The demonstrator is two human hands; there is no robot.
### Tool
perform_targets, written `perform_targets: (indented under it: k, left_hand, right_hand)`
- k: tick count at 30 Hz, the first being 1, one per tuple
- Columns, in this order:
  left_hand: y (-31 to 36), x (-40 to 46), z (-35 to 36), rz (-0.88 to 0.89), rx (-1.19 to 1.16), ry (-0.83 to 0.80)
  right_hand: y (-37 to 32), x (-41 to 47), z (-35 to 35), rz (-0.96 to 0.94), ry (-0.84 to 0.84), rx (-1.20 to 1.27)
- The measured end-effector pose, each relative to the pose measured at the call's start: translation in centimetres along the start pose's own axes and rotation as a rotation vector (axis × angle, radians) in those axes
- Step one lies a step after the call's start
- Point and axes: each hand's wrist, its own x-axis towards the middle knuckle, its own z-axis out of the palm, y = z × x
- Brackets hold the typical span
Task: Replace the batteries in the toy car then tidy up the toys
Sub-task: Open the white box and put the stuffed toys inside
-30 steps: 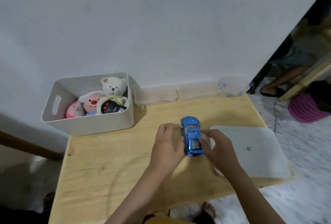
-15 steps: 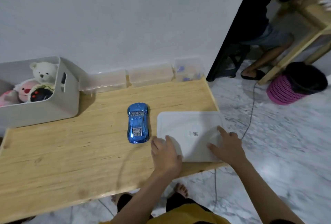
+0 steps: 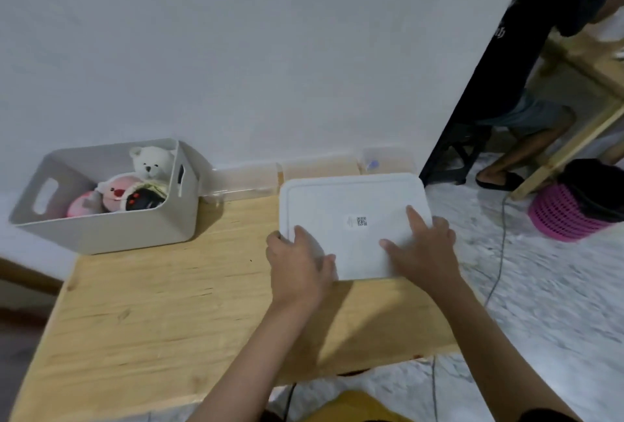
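Note:
Both hands hold a flat white lid (image 3: 351, 205) with a small QR sticker, raised a little above the wooden table (image 3: 152, 303) and casting a shadow on it. My left hand (image 3: 297, 263) grips its near left corner. My right hand (image 3: 422, 246) holds its near right edge, with fingers spread over the top. The blue toy car is not in view; the lid covers the spot where it stood. A grey bin (image 3: 108, 232) at the back left holds a white teddy bear (image 3: 152, 160), a pink plush (image 3: 114, 192) and a black toy (image 3: 141, 200).
Clear plastic boxes (image 3: 243, 178) line the wall behind the lid. Off the table's right edge, a person sits at another table (image 3: 574, 60), beside a pink basket (image 3: 574, 209). A cable (image 3: 499, 253) trails across the marble floor.
Both hands let go of the blue car and moved right to the white lid, then lifted it and carried it back and left. The car is now out of sight.

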Motion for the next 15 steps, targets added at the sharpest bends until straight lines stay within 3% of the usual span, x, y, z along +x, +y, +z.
perform_targets:
  k: [3, 6, 11, 15]
  left_hand:
    - [-3.4, 2.1, -5.9, 0.002, 0.035, 0.161]
    - [-7.6, 4.2, -12.1, -0.034, 0.063, 0.285]
    - [-16.4, 7.8, -20.7, -0.106, 0.057, 0.404]
    - [-22.0, 10.9, -25.0, -0.161, 0.117, 0.387]
  right_hand:
    - [-7.4, -0.4, 1.2, -0.123, 0.048, 0.015]
    - [-15.8, -1.2, 2.7, -0.186, -0.009, 0.014]
    - [-27.3, -2.2, 7.6, -0.362, -0.019, 0.037]
    - [-33.9, -2.0, 11.7, -0.385, -0.082, 0.007]
